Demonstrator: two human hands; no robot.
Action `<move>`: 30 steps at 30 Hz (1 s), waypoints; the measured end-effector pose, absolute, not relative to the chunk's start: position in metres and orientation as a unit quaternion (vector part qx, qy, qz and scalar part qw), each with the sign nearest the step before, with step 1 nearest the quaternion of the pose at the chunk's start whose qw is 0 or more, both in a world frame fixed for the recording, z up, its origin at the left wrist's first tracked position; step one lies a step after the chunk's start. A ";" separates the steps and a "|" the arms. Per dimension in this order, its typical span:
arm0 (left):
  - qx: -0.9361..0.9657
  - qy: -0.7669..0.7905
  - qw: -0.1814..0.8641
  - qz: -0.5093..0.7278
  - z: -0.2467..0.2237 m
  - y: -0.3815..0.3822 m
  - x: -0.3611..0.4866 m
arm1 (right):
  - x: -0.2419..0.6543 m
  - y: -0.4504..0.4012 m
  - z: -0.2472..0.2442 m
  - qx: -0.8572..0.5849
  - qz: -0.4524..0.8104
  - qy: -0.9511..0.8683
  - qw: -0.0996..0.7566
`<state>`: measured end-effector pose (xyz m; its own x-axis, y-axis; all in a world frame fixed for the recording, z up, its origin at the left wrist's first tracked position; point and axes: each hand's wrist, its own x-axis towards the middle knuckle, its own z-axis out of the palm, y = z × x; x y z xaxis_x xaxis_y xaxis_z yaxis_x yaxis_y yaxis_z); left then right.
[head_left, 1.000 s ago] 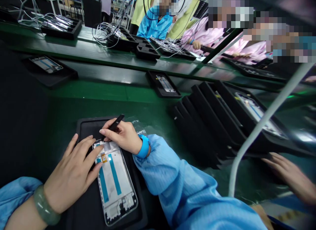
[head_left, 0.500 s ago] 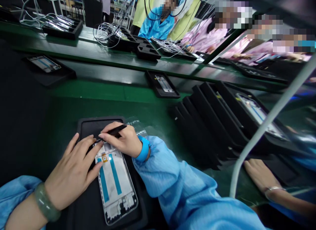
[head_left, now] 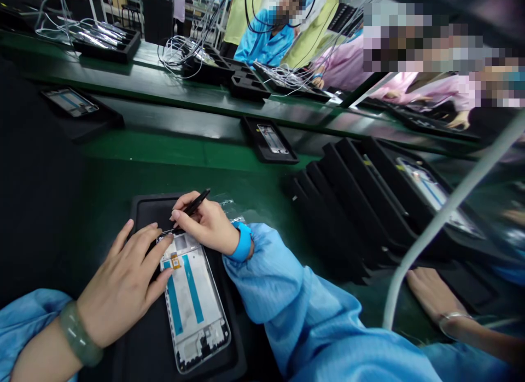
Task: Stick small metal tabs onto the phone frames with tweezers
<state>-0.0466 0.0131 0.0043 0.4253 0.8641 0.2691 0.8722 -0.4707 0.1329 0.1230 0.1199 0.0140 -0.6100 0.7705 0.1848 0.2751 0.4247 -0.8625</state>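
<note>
A phone frame [head_left: 197, 311] with two blue strips and a small orange flex piece [head_left: 175, 261] lies in a black tray [head_left: 141, 207]. My left hand [head_left: 123, 281] rests over the frame's upper left edge, fingers spread, fingertips touching its top corner. Pinched in my right hand [head_left: 209, 223] is a slim black tool, possibly tweezers [head_left: 197, 202]; its tip points down at the frame's top edge and is partly hidden by my fingers. Clear plastic film [head_left: 232, 207] lies just beyond my right wrist.
Stacked black trays [head_left: 353, 190] stand at the right, the top one holding a phone frame [head_left: 435, 193]. Single trays [head_left: 250, 135] sit farther back. A pale curved tube [head_left: 443, 223] crosses the right side, near another person's hand [head_left: 435, 294]. Cables [head_left: 176, 53] and co-workers are beyond.
My right hand has shifted slightly up and right along the frame's top edge, and the black tool stands more steeply. My left hand has stayed in place.
</note>
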 end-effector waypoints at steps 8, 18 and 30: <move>-0.845 -0.512 0.018 -0.152 0.004 0.013 -0.047 | 0.121 0.120 0.018 -0.313 0.369 -0.826 0.289; -0.848 -0.506 0.032 -0.154 0.003 0.013 -0.047 | 0.118 0.115 0.020 -0.223 0.246 -0.896 0.295; -0.845 -0.513 0.016 -0.148 0.002 0.012 -0.047 | 0.122 0.118 0.013 -0.315 0.377 -0.804 0.336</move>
